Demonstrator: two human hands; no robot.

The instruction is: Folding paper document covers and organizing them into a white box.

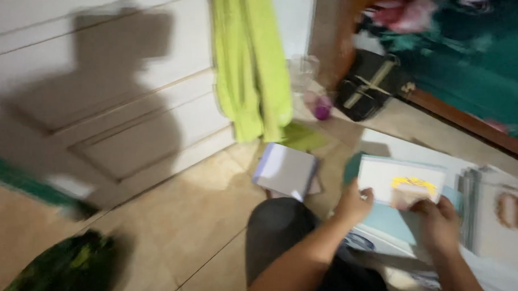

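Down on the tiled floor, both hands grip one white card with a yellow patch: the left hand pinches its left edge, the right hand its lower right corner. Holding it level by the edges should keep it uncreased. Printed sheets are stacked just right; a white, purple-edged booklet lies nearby.

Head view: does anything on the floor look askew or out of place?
Somewhat. A white pad lies tilted by itself on the tiles, apart from the paper pile at right. Both the left hand and right hand hold a white card. Blur hides finer detail.
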